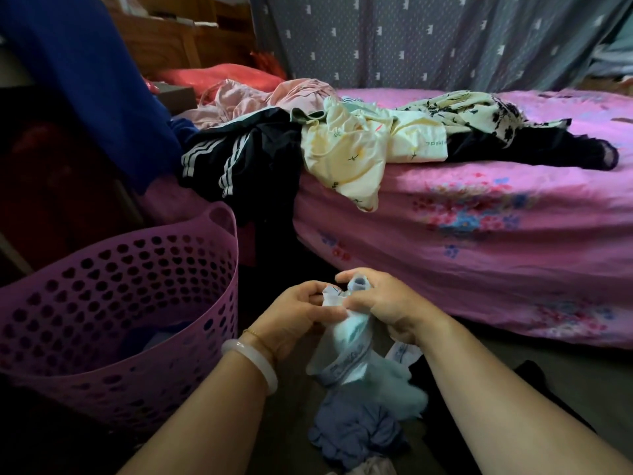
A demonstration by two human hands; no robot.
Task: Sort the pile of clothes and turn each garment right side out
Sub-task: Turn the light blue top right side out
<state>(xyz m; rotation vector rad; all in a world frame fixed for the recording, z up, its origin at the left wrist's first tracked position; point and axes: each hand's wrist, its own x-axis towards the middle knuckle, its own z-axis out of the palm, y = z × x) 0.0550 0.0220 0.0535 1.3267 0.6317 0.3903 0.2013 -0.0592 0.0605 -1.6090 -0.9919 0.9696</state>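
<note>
Both hands hold a small pale blue and white garment (346, 344) low in the middle of the view. My left hand (294, 317) pinches its white edge, and my right hand (383, 303) grips its bunched top, where a bluish tip pokes out between the fingers. The garment hangs down with a printed band showing. Below it on the floor lies a purple-blue garment (356, 430). The pile of clothes (308, 138) spreads across the pink bed: black trousers with white stripes (239, 159), a cream printed piece (352, 156), pink fabric (260, 97) and a floral piece (479, 111).
A purple perforated laundry basket (113, 303) stands on the floor at the left, with some blue cloth inside. The pink floral bed (479, 234) fills the right. A blue cloth (85, 73) hangs at upper left. A grey patterned curtain (428, 39) hangs behind the bed.
</note>
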